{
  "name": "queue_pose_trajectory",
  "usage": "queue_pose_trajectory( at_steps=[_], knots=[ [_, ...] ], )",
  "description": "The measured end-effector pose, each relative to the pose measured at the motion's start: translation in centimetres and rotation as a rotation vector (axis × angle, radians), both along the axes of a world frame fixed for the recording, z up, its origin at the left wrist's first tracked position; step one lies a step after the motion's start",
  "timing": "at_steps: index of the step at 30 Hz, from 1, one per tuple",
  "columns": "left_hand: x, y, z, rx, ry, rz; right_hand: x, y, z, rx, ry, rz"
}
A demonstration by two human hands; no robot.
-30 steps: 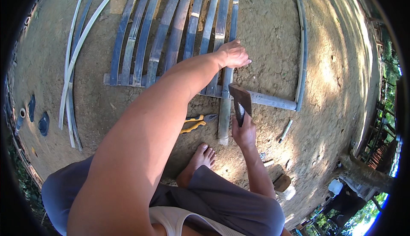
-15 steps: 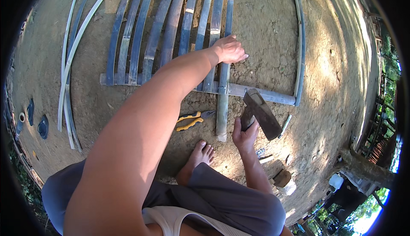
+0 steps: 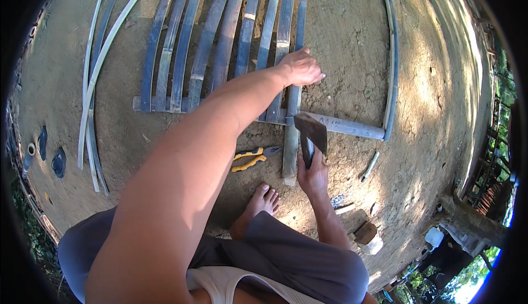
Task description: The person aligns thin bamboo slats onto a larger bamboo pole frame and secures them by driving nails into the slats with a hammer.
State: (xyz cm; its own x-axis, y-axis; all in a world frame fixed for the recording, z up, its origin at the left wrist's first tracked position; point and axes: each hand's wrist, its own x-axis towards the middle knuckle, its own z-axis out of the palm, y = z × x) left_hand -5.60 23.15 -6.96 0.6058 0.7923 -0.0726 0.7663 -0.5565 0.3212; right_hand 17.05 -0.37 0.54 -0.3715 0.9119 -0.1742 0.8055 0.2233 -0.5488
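My left hand (image 3: 301,67) is closed on the rightmost bamboo slat (image 3: 301,26), its arm crossing over the other slats; its fingers are partly hidden. My right hand (image 3: 313,176) grips the short handle of a hatchet (image 3: 313,131) with a dark, wedge-shaped metal head. The head hangs just right of where that slat crosses a round bamboo crosspiece (image 3: 357,129). Below the crosspiece the slat's near end (image 3: 290,163) sticks out toward me. Several more bamboo slats (image 3: 206,40) lie side by side across the crosspiece to the left.
Yellow-handled pliers (image 3: 250,159) lie left of the slat's end, by my bare foot (image 3: 261,202). A small pile of nails (image 3: 337,200) and a short stick (image 3: 370,166) are to the right. Loose bamboo strips (image 3: 102,56) and sandals (image 3: 59,162) lie far left; a bamboo pole (image 3: 391,56) runs at right.
My right hand has turned the hatchet, and its head has moved left to the crossing of slat and crosspiece. My left hand stays on the slat. The view has shifted slightly.
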Motion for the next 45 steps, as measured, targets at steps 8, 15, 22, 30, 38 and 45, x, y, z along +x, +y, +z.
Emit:
queue_pose_trajectory(
  at_steps=[8,15,22,30,38,45],
  knots=[
    [-0.7,-0.3,-1.3,0.093,-0.011,-0.022,-0.2,-0.1,0.1,-0.112,-0.061,0.015],
    [-0.3,-0.1,-0.7,0.039,-0.01,-0.003,0.6,-0.5,0.1,-0.154,-0.04,0.005],
    [-0.7,0.2,-0.9,0.006,0.033,0.004,-0.3,0.1,0.9,-0.108,-0.004,0.014],
    [-1.1,-0.1,-1.4,0.132,0.024,-0.024,-1.3,0.7,0.9,-0.075,-0.006,0.027],
    [-0.3,-0.5,-1.4,0.207,0.096,-0.063,0.0,-0.4,1.0,-0.061,0.042,0.018],
    [0.3,0.3,0.5,-0.048,0.069,-0.036,1.4,-1.0,0.6,-0.094,0.021,-0.2]
  ],
)
